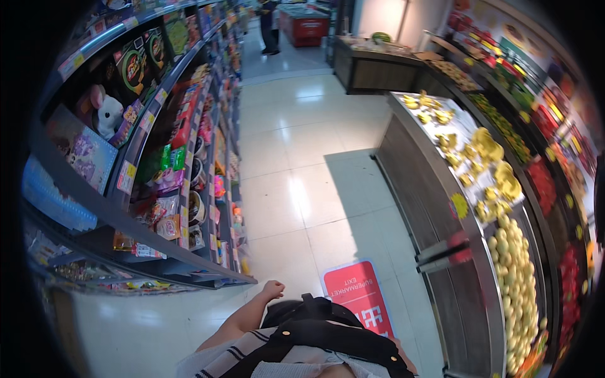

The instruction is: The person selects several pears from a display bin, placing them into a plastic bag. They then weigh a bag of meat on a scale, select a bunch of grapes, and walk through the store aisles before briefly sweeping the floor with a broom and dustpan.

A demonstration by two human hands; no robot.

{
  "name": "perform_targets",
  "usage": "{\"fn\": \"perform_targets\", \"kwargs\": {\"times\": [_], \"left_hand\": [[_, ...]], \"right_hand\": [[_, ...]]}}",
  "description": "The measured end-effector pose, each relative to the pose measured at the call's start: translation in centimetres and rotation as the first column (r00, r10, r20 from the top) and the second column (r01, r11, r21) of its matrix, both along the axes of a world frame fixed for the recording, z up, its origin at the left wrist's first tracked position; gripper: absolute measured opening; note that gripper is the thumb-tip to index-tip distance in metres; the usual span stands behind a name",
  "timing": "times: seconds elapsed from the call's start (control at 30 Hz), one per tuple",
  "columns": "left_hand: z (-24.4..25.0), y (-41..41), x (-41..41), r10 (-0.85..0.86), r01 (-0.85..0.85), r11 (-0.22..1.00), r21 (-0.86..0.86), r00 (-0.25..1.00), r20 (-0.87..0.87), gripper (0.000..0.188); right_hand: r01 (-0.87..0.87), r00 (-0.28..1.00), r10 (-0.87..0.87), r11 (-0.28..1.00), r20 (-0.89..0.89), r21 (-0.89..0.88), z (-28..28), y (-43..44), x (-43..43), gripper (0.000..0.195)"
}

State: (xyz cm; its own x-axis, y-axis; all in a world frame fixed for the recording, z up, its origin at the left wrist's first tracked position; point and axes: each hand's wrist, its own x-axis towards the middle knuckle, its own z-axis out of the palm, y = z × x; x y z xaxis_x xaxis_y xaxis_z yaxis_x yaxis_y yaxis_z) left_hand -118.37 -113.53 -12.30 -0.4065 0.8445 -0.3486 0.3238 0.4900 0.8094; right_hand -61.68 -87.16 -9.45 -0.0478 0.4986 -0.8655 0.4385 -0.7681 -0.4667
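Observation:
My left hand hangs low in front of my body, fingers curled in, with nothing visible in it. It is nearest to the bottom end of a store shelf rack, apart from it. My right hand is out of view; only a bit of the right arm shows beside my body. Black straps with metal buttons cross my light, striped top. On the tiles just ahead lies a red floor sign with white writing, partly covered by my body.
Shelves on the left hold a white plush rabbit, boxed toys and packaged snacks. On the right, a produce stand carries bananas and pale yellow-green round fruit. A tiled aisle leads to a person and a red chest freezer.

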Motion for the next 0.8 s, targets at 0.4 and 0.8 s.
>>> {"fn": "perform_targets", "kwargs": {"times": [0.4,0.8], "left_hand": [[3.4,1.4,-9.0,0.951,-0.620,0.308,-0.721,0.176,0.255,0.019],[5.9,53.1,-52.8,0.675,-0.663,0.735,-0.139,0.698,0.240,0.020]], "right_hand": [[-0.352,0.890,0.396,0.912,-0.225,0.212,4.1,38.2,-46.7,0.026],[-0.187,0.979,0.199,0.961,0.040,-0.204,-6.4,54.0,-53.6,0.021]]}}
